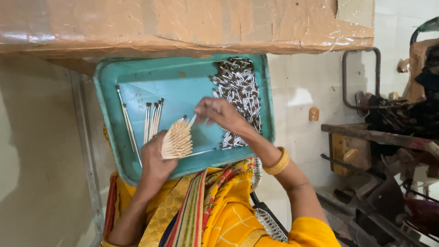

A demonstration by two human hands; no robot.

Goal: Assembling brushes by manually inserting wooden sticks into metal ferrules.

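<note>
A teal tray point(137, 84) rests on my lap. My left hand point(155, 160) grips a fanned bundle of thin pale sticks point(177, 139) over the tray's near edge. My right hand point(219, 114) pinches one small white stick point(192, 120) at the top of that bundle. A heap of short white sticks with dark tips point(238, 87) fills the tray's right side. Several longer pale sticks point(153, 121) lie loose on the tray's left half.
A taped cardboard box point(183, 23) overhangs the tray's far edge. To the right stand a metal handle point(361, 77), a dark wooden bench with tools point(379, 137) and machine parts on the floor. A pale wall is at the left.
</note>
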